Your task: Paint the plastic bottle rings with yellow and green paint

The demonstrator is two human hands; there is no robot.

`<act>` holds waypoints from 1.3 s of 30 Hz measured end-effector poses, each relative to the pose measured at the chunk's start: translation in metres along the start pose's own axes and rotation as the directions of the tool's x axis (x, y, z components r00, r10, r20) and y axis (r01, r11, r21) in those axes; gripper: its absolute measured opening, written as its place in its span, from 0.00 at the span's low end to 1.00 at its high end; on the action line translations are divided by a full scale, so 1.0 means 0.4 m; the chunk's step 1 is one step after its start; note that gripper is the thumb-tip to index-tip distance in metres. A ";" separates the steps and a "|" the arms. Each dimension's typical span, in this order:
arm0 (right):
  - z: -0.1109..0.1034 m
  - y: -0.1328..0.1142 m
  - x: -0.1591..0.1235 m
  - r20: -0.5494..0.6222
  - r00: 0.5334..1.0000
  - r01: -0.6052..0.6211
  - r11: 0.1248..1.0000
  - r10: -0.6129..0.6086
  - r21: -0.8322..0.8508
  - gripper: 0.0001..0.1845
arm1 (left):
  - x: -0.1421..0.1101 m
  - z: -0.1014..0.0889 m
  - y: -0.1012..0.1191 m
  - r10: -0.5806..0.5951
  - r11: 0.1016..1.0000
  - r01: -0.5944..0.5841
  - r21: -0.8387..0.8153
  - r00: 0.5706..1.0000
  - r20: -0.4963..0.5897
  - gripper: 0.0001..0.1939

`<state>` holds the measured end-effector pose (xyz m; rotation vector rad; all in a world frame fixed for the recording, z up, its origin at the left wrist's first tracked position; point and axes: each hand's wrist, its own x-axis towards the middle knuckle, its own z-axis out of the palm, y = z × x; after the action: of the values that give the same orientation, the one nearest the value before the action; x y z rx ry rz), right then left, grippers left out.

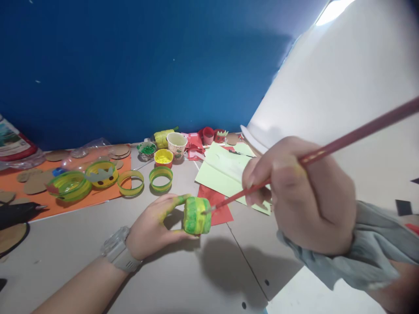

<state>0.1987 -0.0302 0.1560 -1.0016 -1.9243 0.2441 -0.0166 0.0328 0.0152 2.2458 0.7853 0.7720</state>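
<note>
My left hand [153,224] pinches a small round piece painted green and yellow [197,215], holding it just above the grey table [98,257]. Paint smears show on the fingers, and a grey watch [118,249] sits on the wrist. My right hand [304,194] grips a red paintbrush [343,140] like a pen. The brush tip [207,211] touches the right side of the painted piece.
Green-yellow rings [160,179] and a crowned ring [101,174] lie on an orange sheet [81,196]. Behind stand small cups of yellow paint [163,157] and green paint [147,150], a paper cup [176,145], a light green paper [225,174], red paper scraps and cardboard discs [34,185]. A blue wall rises behind.
</note>
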 end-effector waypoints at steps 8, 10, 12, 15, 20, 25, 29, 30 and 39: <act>0.004 0.036 0.032 -0.042 0.984 -0.165 0.975 0.173 0.145 0.14 | 0.005 0.002 0.006 0.126 0.992 -0.126 -0.008 0.990 0.057 0.30; -0.001 0.041 0.038 -0.038 0.968 -0.233 0.946 0.247 0.225 0.15 | 0.005 0.001 0.007 0.143 0.990 -0.143 0.003 0.988 0.066 0.28; -0.002 0.046 0.035 0.035 0.947 -0.316 0.914 0.318 0.253 0.16 | 0.004 0.001 0.009 0.152 0.988 -0.153 0.007 0.986 0.073 0.27; 0.000 0.058 0.027 0.086 0.937 -0.348 0.916 0.337 0.202 0.17 | 0.002 0.002 0.010 0.185 0.983 -0.185 -0.009 0.979 0.081 0.27; -0.004 0.069 0.025 -0.027 0.955 -0.283 0.932 0.296 0.228 0.15 | 0.002 0.002 0.005 0.218 0.976 -0.218 -0.015 0.973 0.080 0.28; -0.003 0.048 0.004 0.091 0.932 -0.364 0.896 0.352 0.257 0.15 | 0.006 0.002 0.008 0.186 0.982 -0.187 0.008 0.979 0.084 0.27; -0.005 0.062 0.002 0.013 0.968 -0.249 0.957 0.249 0.148 0.16 | 0.003 0.003 0.007 0.205 0.979 -0.206 0.004 0.976 0.068 0.26; -0.007 0.065 0.003 -0.017 0.971 -0.235 0.960 0.240 0.153 0.15 | 0.002 0.003 0.006 0.206 0.978 -0.207 0.003 0.976 0.071 0.26; -0.001 0.081 -0.001 0.039 0.963 -0.268 0.944 0.266 0.194 0.15 | 0.005 0.000 0.004 0.287 0.957 -0.289 0.005 0.952 0.105 0.27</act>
<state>0.2167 -0.0096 0.1387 -1.1261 -1.7319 0.5876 -0.0148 0.0331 0.0167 2.4292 0.4213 0.7748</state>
